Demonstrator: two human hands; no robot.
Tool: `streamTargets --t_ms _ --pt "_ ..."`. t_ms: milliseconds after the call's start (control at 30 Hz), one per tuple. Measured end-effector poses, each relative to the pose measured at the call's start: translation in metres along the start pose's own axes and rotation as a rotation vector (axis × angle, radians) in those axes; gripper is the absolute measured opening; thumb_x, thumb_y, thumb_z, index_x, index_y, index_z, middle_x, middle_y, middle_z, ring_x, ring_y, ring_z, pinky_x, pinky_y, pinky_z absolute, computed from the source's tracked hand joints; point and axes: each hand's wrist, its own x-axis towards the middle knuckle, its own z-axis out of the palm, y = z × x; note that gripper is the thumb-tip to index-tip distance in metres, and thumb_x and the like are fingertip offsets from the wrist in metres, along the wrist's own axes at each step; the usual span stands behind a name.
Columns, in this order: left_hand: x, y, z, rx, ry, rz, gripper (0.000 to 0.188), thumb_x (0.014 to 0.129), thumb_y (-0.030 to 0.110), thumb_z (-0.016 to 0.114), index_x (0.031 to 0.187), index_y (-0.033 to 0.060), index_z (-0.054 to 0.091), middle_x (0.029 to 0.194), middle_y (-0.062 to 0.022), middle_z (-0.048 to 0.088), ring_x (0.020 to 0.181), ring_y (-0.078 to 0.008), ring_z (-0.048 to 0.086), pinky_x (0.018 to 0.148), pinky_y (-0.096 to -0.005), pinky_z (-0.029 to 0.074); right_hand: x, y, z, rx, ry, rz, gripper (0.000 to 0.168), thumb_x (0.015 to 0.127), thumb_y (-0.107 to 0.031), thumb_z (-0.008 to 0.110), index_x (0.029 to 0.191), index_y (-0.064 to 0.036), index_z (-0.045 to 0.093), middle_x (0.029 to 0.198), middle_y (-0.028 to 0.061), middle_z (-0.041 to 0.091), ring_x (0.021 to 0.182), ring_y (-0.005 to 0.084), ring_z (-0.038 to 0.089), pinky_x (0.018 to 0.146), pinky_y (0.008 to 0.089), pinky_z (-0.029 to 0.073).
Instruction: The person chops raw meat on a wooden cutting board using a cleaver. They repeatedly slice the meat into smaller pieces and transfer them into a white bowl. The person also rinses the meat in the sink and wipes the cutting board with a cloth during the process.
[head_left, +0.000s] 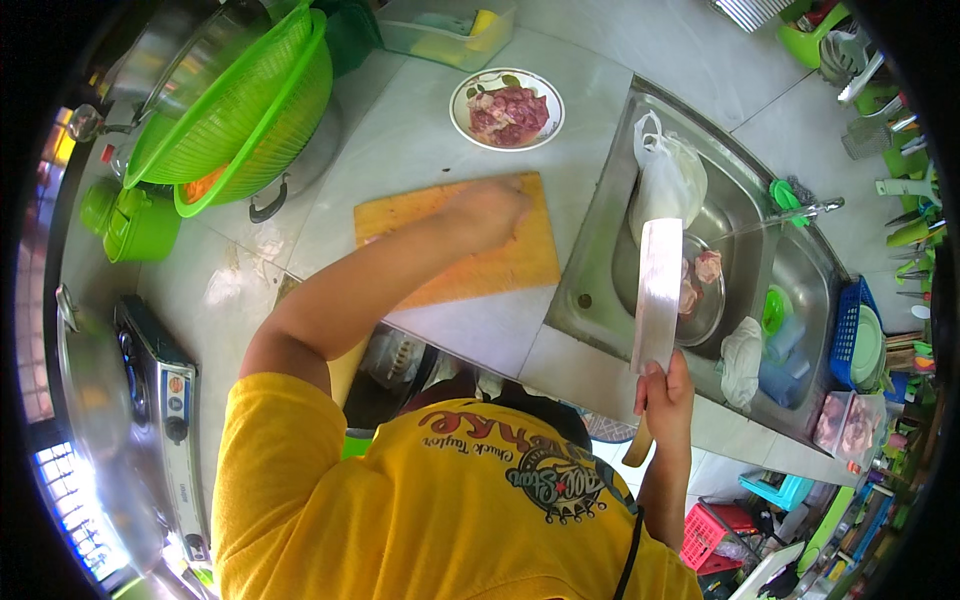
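Observation:
My right hand (666, 397) grips a cleaver (658, 292) by its wooden handle, with the broad blade raised above the front edge of the sink. Over the right half of a wooden cutting board (450, 274) is my left hand (487, 214), blurred, its fingers hard to make out. Whether it holds anything is hidden. Small pinkish bits mark the board. Behind the board, a patterned plate (459, 120) bears cut raw meat (517, 116). Meat pieces (707, 266) also lie in a metal bowl (709, 326) in the sink, partly behind the blade.
A thin stream runs from the faucet (825, 206) into the double sink (592, 262), where a white plastic bag (667, 180) sits. Green colanders (255, 142) stand at the back left, a gas stove (176, 450) at left. A container of meat (855, 431) rests right of the sink.

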Motion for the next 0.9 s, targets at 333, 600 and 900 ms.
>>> streamTargets --t_ms 333,600,900 --pt "0.032 0.011 -0.089 0.157 0.595 0.466 0.020 0.072 0.008 0.064 0.092 0.0125 0.064 0.097 -0.0118 0.059 0.086 -0.0310 0.059 0.074 -0.0381 0.049 0.000 -0.003 0.005 0.045 -0.014 0.014 0.007 0.092 -0.008 0.043 0.094 -0.004 0.049 0.056 -0.0001 0.046 0.045 0.0060 0.041 0.043 0.0222 0.035" --pt "-0.061 -0.047 -0.090 0.382 0.075 0.095 0.031 0.073 0.023 0.068 0.101 0.0099 0.065 0.094 -0.0129 0.061 0.086 -0.0276 0.060 0.074 -0.0364 0.048 0.004 0.008 0.018 -0.024 -0.107 0.018 0.010 0.091 -0.010 0.047 0.098 -0.004 0.051 0.060 -0.0001 0.047 0.050 0.0054 0.043 0.043 0.0229 0.036" --pt "-0.111 -0.084 -0.024 -0.120 0.265 -0.097 0.015 0.071 0.014 0.064 0.085 0.0097 0.065 0.079 -0.0085 0.062 0.074 -0.0257 0.062 0.067 -0.0340 0.048 0.014 -0.007 0.046 -0.551 -0.328 -0.271 0.019 0.090 -0.016 0.052 0.103 -0.003 0.050 0.070 0.0165 0.060 0.057 0.0333 0.058 0.054 0.0401 0.046"
